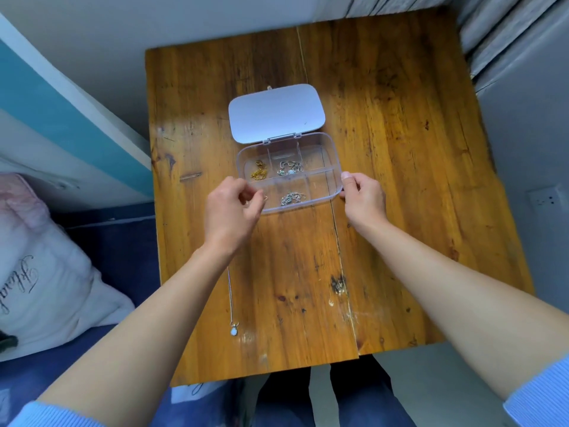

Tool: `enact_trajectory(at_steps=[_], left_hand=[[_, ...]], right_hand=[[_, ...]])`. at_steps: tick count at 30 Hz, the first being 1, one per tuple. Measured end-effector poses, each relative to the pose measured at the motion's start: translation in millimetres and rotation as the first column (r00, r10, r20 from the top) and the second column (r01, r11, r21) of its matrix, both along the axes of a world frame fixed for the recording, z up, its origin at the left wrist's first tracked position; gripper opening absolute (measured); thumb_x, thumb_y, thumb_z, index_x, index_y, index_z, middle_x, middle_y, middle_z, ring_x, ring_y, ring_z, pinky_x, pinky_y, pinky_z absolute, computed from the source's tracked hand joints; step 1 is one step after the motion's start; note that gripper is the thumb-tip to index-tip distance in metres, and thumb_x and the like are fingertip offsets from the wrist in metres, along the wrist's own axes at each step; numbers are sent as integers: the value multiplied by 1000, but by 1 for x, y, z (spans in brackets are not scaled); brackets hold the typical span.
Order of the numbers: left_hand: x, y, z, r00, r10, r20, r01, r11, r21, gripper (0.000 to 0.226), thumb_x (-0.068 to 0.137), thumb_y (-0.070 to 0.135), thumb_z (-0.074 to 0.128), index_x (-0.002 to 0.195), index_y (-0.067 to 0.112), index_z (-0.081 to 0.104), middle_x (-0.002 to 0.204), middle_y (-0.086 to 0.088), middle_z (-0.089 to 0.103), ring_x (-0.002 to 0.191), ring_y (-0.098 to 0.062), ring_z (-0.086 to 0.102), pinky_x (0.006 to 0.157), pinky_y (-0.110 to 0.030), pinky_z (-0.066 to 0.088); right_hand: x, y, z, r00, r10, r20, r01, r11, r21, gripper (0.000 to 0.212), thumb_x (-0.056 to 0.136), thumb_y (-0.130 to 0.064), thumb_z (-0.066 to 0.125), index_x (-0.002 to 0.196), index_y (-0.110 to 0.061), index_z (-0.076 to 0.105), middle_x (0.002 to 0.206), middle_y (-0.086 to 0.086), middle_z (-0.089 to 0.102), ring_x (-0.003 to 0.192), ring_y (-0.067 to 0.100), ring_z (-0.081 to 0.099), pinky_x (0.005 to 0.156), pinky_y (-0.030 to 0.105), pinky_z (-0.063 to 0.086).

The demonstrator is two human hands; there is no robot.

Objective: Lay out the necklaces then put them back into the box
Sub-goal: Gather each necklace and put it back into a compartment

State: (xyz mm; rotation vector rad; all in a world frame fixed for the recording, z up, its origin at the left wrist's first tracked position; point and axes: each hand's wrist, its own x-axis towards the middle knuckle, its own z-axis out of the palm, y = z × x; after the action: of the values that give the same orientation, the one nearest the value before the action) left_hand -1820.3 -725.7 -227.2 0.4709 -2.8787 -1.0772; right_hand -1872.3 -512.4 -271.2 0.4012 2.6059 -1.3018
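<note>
1. Step in hand, as judged from the layout: removing necklaces from the box (334,163) one at a time and laying them on the table (400,180). One silver necklace (231,306) with a pale pendant already lies stretched out on the wood, beneath the left forearm and well below the left hand (229,212).
2. Left hand: fingers curled over the near-left compartment, thumb and forefinger pinched together. A small glint shows at the fingertips; whether a chain is actually gripped cannot be told.
3. Right hand (363,200): grasps the right end wall of the box, thumb on the rim, steadying it.
4. Remaining contents: a gold chain (259,171) just beyond the left hand; a silver piece with green stones (289,168) in the middle far compartment; a silver chain (292,198) between the two hands in the near row.
5. Recommended technique: keep the right hand braced; lift each chain by one end, straight up, so it clears the dividers without snagging a neighbour; lay it parallel to the first, apart from it.
6. The lid (276,112) lies folded open, beyond both hands.
7. Surface: worn, scratched wooden planks with a seam running under the right hand; fine chains may catch there.
8. Room: a pillow (46,266) on blue bedding left of the left arm; curtains (498,35) at the far right.
</note>
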Motion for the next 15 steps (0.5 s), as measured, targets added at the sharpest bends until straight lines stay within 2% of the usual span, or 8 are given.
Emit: enact_trajectory(at_steps=[3, 6, 8, 12, 14, 15], left_hand=[[24, -39, -7, 960, 212, 183, -220, 975, 23, 17, 88, 28, 66, 82, 13, 67, 81, -5, 68, 78, -20, 62, 72, -32, 52], [40, -66, -18, 874, 264, 408, -307, 951, 43, 27, 85, 39, 69, 78, 13, 66, 78, -5, 68, 78, -23, 66, 72, -36, 55], [41, -70, -22, 840, 265, 474, -324, 945, 46, 38, 81, 48, 69, 74, 11, 66, 71, -6, 69, 73, -23, 68, 71, -37, 56], [27, -68, -27, 796, 295, 528, -328, 944, -33, 49, 68, 61, 74, 73, 13, 66, 69, -4, 70, 69, -22, 68, 71, -41, 57], [19, -68, -26, 778, 263, 571, -347, 937, 41, 40, 71, 48, 80, 77, 10, 68, 69, -4, 72, 66, -19, 68, 70, -38, 57], [16, -68, -24, 766, 239, 597, -358, 930, 87, 33, 74, 39, 80, 78, 8, 68, 69, -4, 72, 61, -17, 67, 64, -34, 56]], right_hand=[[18, 1, -1, 998, -61, 15, 62, 998, -17, 34, 100, -36, 45, 98, -11, 67, 90, 8, 70, 90, 27, 63, 80, 40, 49], [56, -1, 0, 998, -61, 10, 60, 998, 11, 25, 98, -32, 51, 105, -14, 66, 93, 2, 68, 89, 22, 61, 79, 35, 47], [84, -7, 0, 1000, -14, 4, 14, 999, 41, 21, 97, -29, 54, 106, -15, 66, 96, 1, 67, 89, 20, 60, 76, 31, 44], [134, -31, 1, 978, 189, 88, -198, 974, 109, 20, 93, -29, 60, 109, -20, 66, 93, -6, 63, 88, 16, 59, 72, 27, 41], [155, -48, 6, 925, 353, 140, -373, 915, 156, 21, 92, -34, 60, 110, -25, 65, 92, -13, 60, 89, 9, 56, 71, 24, 41], [164, -57, 7, 888, 432, 161, -456, 873, 174, 22, 92, -38, 59, 110, -26, 65, 93, -15, 61, 89, 6, 54, 72, 22, 42]])
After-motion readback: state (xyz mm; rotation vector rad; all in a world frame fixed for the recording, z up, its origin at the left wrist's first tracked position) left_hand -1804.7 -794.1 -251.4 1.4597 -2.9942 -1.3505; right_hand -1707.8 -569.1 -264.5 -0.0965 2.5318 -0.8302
